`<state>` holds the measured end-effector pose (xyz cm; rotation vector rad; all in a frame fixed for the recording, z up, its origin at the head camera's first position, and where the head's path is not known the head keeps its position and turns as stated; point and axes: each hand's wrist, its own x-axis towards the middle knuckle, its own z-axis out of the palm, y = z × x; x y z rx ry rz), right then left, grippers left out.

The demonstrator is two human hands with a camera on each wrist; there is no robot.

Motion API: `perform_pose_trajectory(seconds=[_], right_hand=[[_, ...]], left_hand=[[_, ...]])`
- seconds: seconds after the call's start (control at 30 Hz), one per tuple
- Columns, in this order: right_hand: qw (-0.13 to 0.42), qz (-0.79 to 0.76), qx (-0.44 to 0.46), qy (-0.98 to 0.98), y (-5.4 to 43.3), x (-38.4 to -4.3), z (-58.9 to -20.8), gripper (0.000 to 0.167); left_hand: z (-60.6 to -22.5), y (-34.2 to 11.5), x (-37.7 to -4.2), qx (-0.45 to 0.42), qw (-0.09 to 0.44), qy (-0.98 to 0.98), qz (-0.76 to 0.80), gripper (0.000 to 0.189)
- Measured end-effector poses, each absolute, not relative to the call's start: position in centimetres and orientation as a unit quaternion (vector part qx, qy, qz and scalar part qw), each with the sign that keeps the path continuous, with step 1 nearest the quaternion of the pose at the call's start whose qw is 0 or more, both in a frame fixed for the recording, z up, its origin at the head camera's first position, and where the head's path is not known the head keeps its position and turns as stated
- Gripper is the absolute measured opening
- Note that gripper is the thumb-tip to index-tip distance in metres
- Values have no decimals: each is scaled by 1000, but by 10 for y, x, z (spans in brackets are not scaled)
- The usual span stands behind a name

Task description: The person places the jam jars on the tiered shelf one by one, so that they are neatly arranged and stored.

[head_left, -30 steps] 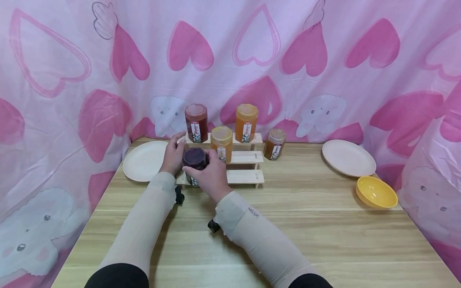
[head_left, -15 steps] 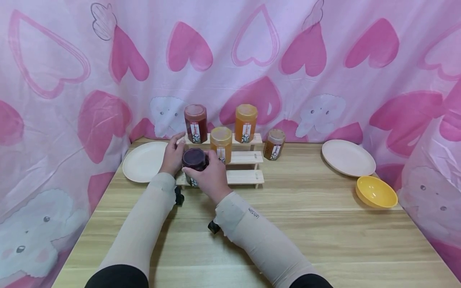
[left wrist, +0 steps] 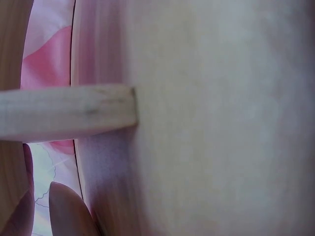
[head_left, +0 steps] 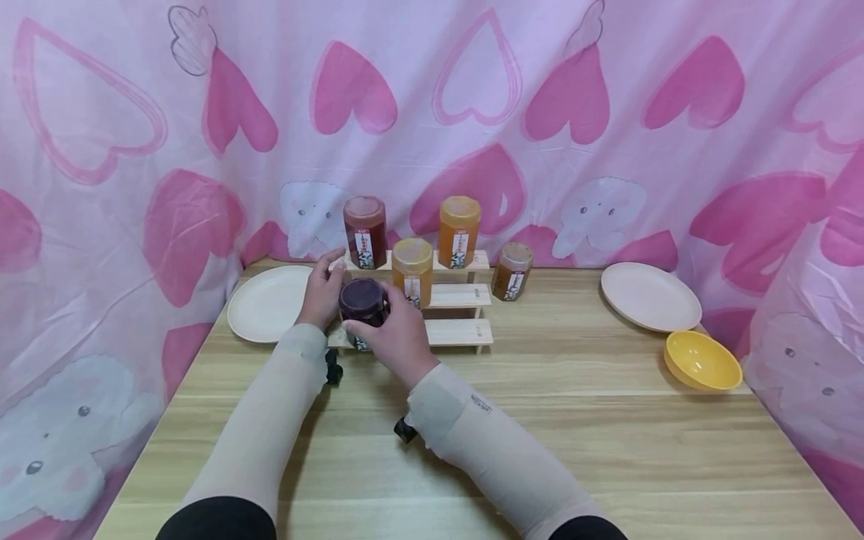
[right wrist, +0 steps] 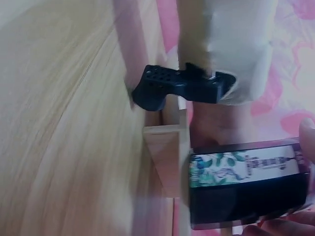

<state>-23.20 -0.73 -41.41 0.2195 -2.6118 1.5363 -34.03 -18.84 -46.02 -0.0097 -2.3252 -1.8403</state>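
On the left end of the lowest step of a small three-step wooden rack (head_left: 462, 331), a dark purple jar (head_left: 363, 298) stands upright. My right hand (head_left: 400, 339) holds it, thumb at the near side and fingers round the right. The right wrist view shows the jar's label (right wrist: 246, 167) and its base right at the step board. My left hand (head_left: 321, 296) grips the rack's left side near the top step, its fingertips (left wrist: 69, 211) beside the wood. Behind the purple jar, a yellow jar (head_left: 412, 270) sits on the middle step.
A red jar (head_left: 365, 234) and an orange jar (head_left: 460, 234) occupy the top step. To the rack's right, a smaller brown jar (head_left: 513, 274) stands on the table (head_left: 580, 442). White plates lie left (head_left: 253, 315) and right (head_left: 648, 296), with a yellow bowl (head_left: 702, 361) before the right one.
My right wrist has shifted very slightly toward the right and nearer to me. The purple jar and my left hand keep their places.
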Motion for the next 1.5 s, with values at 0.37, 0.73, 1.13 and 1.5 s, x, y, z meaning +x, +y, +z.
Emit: perform_pose_trajectory(seconds=[0.37, 0.73, 1.13, 1.5], right_hand=[[89, 547, 74, -829, 23, -200, -391, 76], [247, 620, 121, -735, 80, -204, -374, 49], [272, 609, 5, -745, 152, -266, -391, 57], [219, 566, -93, -789, 198, -319, -425, 82]], left_hand=[[-460, -189, -340, -7, 86, -776, -625, 50], [-461, -189, -339, 4, 86, -778, -622, 50], [-463, -190, -341, 4, 88, -781, -618, 49], [-464, -190, -342, -1, 96, -775, -625, 48]])
